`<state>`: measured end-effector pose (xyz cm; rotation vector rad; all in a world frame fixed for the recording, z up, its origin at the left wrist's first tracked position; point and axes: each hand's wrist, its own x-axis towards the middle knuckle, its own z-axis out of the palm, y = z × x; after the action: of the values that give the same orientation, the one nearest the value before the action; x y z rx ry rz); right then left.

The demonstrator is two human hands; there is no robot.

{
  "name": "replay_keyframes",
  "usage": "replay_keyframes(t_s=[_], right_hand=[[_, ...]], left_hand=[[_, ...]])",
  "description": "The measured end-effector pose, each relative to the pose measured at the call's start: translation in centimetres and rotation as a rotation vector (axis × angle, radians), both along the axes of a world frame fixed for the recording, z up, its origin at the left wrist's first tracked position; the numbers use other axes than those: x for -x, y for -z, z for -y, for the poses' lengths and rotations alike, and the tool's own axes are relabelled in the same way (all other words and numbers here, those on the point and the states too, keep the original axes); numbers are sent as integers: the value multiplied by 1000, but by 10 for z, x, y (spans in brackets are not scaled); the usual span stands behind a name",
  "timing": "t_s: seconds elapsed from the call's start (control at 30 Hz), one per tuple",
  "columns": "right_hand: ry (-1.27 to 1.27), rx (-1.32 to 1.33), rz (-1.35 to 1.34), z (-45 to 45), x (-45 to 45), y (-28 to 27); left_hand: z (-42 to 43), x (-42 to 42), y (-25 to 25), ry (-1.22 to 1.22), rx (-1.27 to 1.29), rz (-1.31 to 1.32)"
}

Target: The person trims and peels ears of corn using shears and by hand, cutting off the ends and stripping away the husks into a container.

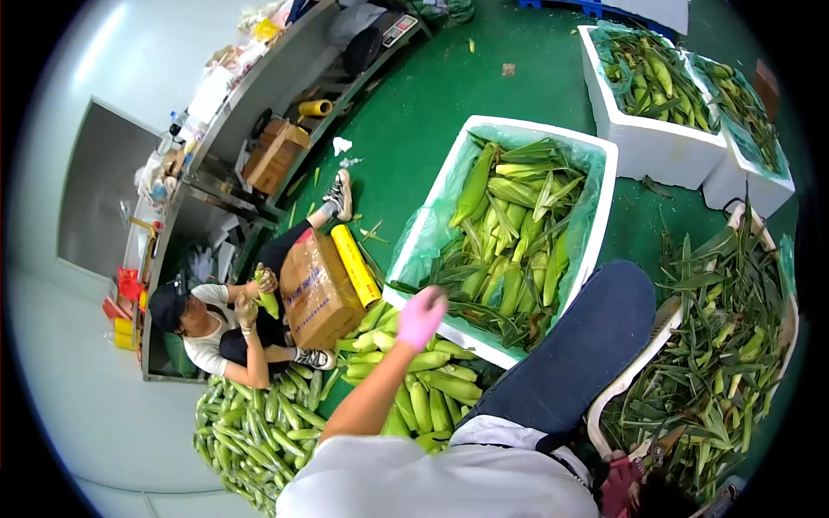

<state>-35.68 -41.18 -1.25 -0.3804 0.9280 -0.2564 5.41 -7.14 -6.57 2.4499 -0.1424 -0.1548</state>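
Note:
My left hand [420, 319], in a pink glove with dark fingertips, is over the near edge of a white foam box [602, 207]. Its fingers are blurred, and I see nothing clearly held in it. Unhusked corn ears [509, 220] fill that box over a green plastic liner. Below my left forearm lies a pile of trimmed green corn ears [423, 401]. My right hand [620, 485], in a dark red glove, is low at the right, closed around what look like pruning shears [663, 444]. It is beside a white basket [617, 388] heaped with husks and leaves [699, 371].
A person [216, 332] sits at the left holding a corn ear [268, 300]. Near them are a cardboard box [319, 293], a yellow roll [356, 266] and wrapped corn [259, 432]. More foam boxes [656, 151] of corn stand at upper right. Shelving [285, 86] lines the wall.

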Motion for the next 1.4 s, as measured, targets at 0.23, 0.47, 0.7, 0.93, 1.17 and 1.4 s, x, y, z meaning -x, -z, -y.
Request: replay_keyframes(t_s=[0.23,0.47,0.7,0.93,1.17,1.4], right_hand=[[166,18,-136,9,-38,-62],[-196,119,101,37,28,-1],[-27,40,180,34,46,57],[-342,511,177,21,-15,-37],[-359,1317,-64,39,-9,-90],[-259,1532,-743,58,23,-94]], left_hand=[[221,-66,229,38,200,-249],[260,-69,181,12,336,-524],[128,-16,-1,-82,817,-881],[150,49,-111,202,1259,-859],[281,107,-152,893,899,-1215],[339,189,-151,1316,476,-729]])
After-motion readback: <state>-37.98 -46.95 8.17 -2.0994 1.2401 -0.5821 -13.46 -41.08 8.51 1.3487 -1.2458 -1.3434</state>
